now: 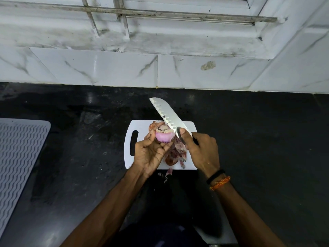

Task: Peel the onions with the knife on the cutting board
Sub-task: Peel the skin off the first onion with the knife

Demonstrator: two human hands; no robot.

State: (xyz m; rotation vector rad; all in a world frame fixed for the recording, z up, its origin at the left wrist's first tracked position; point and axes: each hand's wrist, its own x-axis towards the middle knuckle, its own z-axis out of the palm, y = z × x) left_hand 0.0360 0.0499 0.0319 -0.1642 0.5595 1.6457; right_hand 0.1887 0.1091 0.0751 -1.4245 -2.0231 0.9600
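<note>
Centre frame: left hand (151, 154) cups half-peeled onion (164, 136) above white cutting board (140, 127); right hand (201, 150) grips knife (167, 114), blade against onion's right side; peels (176, 154) piled on board

A dark, mottled countertop (258, 139) is seen across the middle and lower frame. At the left edge, a pale mat (17, 157) with a wavy ribbed pattern is laid on it. Behind the counter, white marble-veined wall tiles (106, 68) are seen, one marked by a brownish stain (208, 65) right of centre. Across the top, a grimy window ledge (178, 43) and metal bars (142, 13) are shown.
</note>
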